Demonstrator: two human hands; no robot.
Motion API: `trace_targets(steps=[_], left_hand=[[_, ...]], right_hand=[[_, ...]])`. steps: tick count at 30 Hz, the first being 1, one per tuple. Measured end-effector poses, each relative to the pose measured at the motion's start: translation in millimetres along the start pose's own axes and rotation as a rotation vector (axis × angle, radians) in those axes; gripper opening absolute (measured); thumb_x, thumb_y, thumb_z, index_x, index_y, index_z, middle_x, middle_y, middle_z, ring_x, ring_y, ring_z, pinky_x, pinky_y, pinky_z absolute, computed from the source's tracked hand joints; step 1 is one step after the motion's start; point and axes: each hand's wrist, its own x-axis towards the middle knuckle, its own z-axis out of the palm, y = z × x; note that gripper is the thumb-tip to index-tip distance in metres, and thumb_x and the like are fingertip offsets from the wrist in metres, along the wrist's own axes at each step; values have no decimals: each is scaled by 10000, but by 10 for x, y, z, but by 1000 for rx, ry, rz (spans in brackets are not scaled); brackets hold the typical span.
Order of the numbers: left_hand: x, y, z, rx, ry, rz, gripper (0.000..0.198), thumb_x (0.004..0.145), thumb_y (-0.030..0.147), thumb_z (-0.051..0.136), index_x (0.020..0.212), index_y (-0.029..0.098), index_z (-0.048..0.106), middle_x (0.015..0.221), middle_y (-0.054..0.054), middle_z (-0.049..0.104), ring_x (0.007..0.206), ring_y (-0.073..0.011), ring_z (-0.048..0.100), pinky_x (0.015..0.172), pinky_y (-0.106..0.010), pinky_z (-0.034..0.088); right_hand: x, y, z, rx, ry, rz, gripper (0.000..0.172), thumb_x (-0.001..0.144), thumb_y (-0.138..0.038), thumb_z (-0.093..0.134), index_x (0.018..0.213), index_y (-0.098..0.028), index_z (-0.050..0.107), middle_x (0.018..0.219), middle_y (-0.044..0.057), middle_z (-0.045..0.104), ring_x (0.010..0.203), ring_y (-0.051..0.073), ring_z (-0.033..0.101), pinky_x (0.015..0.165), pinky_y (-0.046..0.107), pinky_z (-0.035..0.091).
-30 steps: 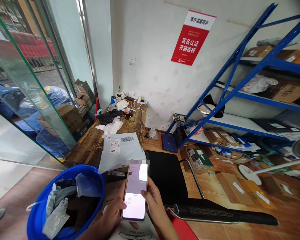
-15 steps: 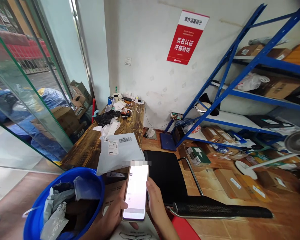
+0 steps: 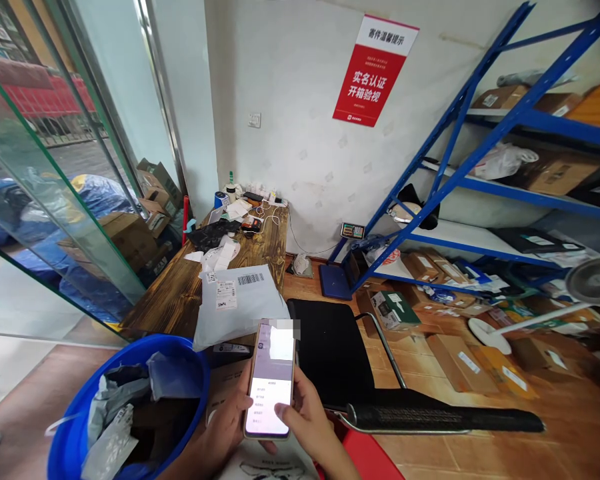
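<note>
A lit smartphone (image 3: 269, 380) is held upright between both my hands, low in the middle of the view. My left hand (image 3: 233, 413) is closed around its left edge, with a fingertip showing below it. My right hand (image 3: 307, 417) grips the right side, and its thumb lies over the lower part of the screen. A list on a white panel fills the screen's lower half, below a darker area. Just beyond the phone, a grey mailing bag (image 3: 243, 300) with a label and a barcode rests on the near end of the wooden table (image 3: 267, 250).
At left stands a blue bin (image 3: 63, 427) holding torn packaging. A black chair (image 3: 330, 347) is close on the right. Farther right are a blue shelving rack (image 3: 460, 180) with parcels, floor boxes (image 3: 460, 363) and a fan (image 3: 593, 280). A glass door (image 3: 55, 173) is at left.
The phone's screen has switched from a mostly white page to a dimmed page with a list panel below. My right thumb has moved from the phone's edge onto the screen.
</note>
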Motion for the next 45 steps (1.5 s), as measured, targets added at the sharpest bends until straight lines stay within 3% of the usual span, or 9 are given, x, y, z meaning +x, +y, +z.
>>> trace_targets(steps=[7, 12, 16, 23, 25, 29, 31, 37, 45], left_hand=[[10, 49, 18, 9, 36, -30, 933, 726, 364, 545, 1419, 395, -79, 1346, -83, 458, 856, -237, 625, 528, -316, 564], [-11, 32, -6, 9, 55, -32, 1021, 724, 384, 541, 1395, 316, -226, 1373, -133, 424, 874, -243, 615, 510, -307, 564], [-25, 12, -24, 37, 92, -51, 1045, 704, 382, 541, 1396, 291, -236, 1371, -141, 422, 820, -224, 614, 518, -327, 572], [-12, 28, 12, 47, 154, -83, 1100, 645, 330, 556, 1394, 296, -249, 1360, -146, 436, 862, -275, 620, 487, -326, 566], [-18, 40, 20, 52, 160, -76, 1083, 656, 329, 552, 1403, 291, -230, 1356, -153, 441, 847, -278, 625, 493, -335, 569], [-32, 58, 36, 69, 168, -65, 1059, 671, 325, 542, 1410, 294, -216, 1359, -154, 441, 821, -270, 628, 498, -342, 573], [-29, 60, 42, 68, 190, -62, 1066, 664, 312, 542, 1406, 296, -224, 1353, -153, 448, 779, -249, 630, 484, -328, 569], [3, 77, 57, 79, 195, -57, 1016, 666, 239, 521, 1434, 302, -141, 1290, -145, 511, 700, -214, 631, 470, -307, 556], [-8, 172, 180, 203, 276, -113, 1077, 605, 209, 555, 1446, 252, -116, 1227, -143, 560, 736, -231, 628, 462, -289, 531]], right_hand=[[26, -16, 66, -23, 114, 21, 519, 680, -332, 715, 1159, -205, 559, 1136, 109, 656, 1013, 266, 621, 888, 438, 501], [14, 0, 57, -12, 129, 57, 541, 671, -430, 709, 1144, -199, 587, 1141, 109, 650, 1001, 274, 609, 857, 420, 494], [77, 22, 60, -25, 203, 57, 481, 696, -503, 657, 1051, -178, 655, 1020, 91, 681, 958, 269, 600, 847, 383, 461], [205, 64, 103, 1, 264, 108, 577, 686, -666, 602, 913, -139, 649, 763, 66, 656, 654, 182, 545, 588, 291, 424], [185, 72, 101, 15, 246, 99, 566, 706, -647, 594, 966, -146, 633, 818, 72, 666, 680, 188, 556, 608, 297, 430], [99, 58, 86, -2, 198, 88, 528, 740, -495, 602, 1174, -200, 551, 1161, 84, 624, 1011, 262, 563, 863, 371, 437], [58, 56, 79, -27, 175, 101, 538, 726, -403, 591, 1224, -214, 513, 1218, 72, 597, 1103, 277, 526, 931, 399, 413], [13, 103, 85, -74, 131, 109, 605, 678, -304, 559, 1266, -210, 448, 1124, 84, 618, 975, 269, 571, 731, 375, 500], [42, 95, 115, -158, 95, 77, 675, 632, -258, 550, 1275, -183, 355, 1107, 117, 587, 921, 262, 562, 710, 373, 486]])
